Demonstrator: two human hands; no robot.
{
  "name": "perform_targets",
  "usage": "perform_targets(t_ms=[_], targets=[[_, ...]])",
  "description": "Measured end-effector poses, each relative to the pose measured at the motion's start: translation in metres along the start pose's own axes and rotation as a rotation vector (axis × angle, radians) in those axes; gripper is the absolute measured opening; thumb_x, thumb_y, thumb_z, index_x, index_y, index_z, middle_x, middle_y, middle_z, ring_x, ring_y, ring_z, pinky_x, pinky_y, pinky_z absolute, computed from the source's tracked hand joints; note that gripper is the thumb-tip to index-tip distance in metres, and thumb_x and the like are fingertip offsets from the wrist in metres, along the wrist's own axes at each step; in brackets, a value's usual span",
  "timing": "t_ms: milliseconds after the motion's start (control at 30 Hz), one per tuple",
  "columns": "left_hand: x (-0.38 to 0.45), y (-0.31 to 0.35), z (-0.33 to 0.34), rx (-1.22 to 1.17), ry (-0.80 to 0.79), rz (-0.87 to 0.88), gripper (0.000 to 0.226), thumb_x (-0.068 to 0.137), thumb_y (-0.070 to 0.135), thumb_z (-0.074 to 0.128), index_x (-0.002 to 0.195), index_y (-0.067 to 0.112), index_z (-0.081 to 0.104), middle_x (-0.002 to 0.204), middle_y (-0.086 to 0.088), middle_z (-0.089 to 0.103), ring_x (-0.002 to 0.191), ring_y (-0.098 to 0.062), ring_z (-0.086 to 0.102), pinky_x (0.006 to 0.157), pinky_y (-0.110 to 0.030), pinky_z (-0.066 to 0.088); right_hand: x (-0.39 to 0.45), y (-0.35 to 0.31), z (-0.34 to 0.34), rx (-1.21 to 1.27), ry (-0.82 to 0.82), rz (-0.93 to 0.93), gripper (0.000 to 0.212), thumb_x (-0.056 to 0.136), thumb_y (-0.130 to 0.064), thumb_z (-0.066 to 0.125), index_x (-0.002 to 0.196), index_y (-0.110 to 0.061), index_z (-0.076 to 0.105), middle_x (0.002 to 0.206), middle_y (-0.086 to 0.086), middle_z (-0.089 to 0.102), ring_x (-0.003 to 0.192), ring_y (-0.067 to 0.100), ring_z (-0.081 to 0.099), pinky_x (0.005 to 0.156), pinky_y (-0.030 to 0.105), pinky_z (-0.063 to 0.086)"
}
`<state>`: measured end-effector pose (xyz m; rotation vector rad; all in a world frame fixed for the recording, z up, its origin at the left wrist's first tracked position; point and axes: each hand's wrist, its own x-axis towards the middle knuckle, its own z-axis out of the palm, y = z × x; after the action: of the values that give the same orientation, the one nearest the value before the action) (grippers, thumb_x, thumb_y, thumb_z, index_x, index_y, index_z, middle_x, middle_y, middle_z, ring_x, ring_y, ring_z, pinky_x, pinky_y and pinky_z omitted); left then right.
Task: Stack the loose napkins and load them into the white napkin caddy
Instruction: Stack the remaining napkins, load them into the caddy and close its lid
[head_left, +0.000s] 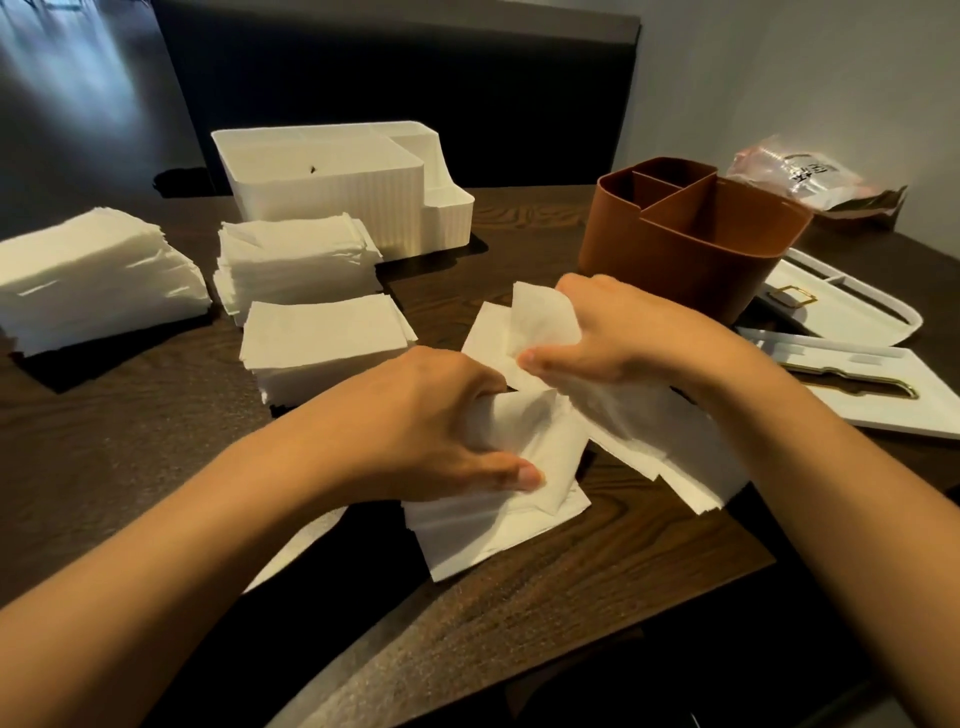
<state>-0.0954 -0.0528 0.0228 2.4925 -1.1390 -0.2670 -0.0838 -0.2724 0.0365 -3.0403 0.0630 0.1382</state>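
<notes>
**Gathering the last loose napkins, caddy not yet loaded**

The left hand pinches a crumpled napkin from the loose napkins, thumb pressed on top and fingers curled under. The right hand pinches another sheet, lifting its corner between thumb and fingers. Both hands work over the same untidy spread, which lies well in front of the white napkin caddy and toward its right.

Between that spread and the caddy sit 2 squared stacks: the near stack and, just in front of the caddy, the middle stack. A 3rd, the left stack, lies left of the caddy. The brown caddy stands to its right, and beyond that lie white lids.

The step in hand looks like sorting and squaring the loose sheets. The next move probably calls for flattening the 2 held napkins and aligning their edges into a pile; the thin paper may crease or slip. The caddy's visible rim shows no napkins inside.
</notes>
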Motion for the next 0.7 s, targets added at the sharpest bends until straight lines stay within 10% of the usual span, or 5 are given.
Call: perform_targets(t_ms=[133,367,700], targets=[[-0.002,-0.007,-0.005,-0.077,0.054,0.029,0.039,0.081,0.07,0.07,0.085,0.032,0.06,0.072,0.009,0.063,0.063,-0.008,0.056,0.05,-0.024,0.038,0.013,-0.007,-0.004,0.054,0.011,-0.073,0.076,0.085,-0.065,0.066,0.139,-0.02,0.037,0.112,0.0,0.056,0.083,0.013,0.053,0.057,0.027,0.037],[-0.003,-0.012,-0.012,-0.303,0.091,0.106,0.026,0.088,0.051,0.073,0.1,0.029,0.066,0.089,0.014,0.07,0.081,-0.005,0.066,0.071,-0.034,0.054,0.037,-0.014,-0.019,0.098,0.15,-0.208,0.061,0.087,-0.066,0.062,0.131,-0.025,0.052,0.126,0.0,0.06,0.099,0.017,0.053,0.07,0.03,0.041],[0.001,-0.024,-0.015,-0.532,-0.023,-0.046,0.034,0.079,0.037,0.086,0.108,0.035,0.069,0.099,0.022,0.074,0.093,0.006,0.067,0.083,-0.016,0.055,0.051,-0.032,0.006,0.282,0.108,-0.288,0.029,0.096,-0.059,0.05,0.097,-0.031,0.057,0.087,-0.014,0.059,0.081,0.007,0.058,0.069,0.027,0.046]])
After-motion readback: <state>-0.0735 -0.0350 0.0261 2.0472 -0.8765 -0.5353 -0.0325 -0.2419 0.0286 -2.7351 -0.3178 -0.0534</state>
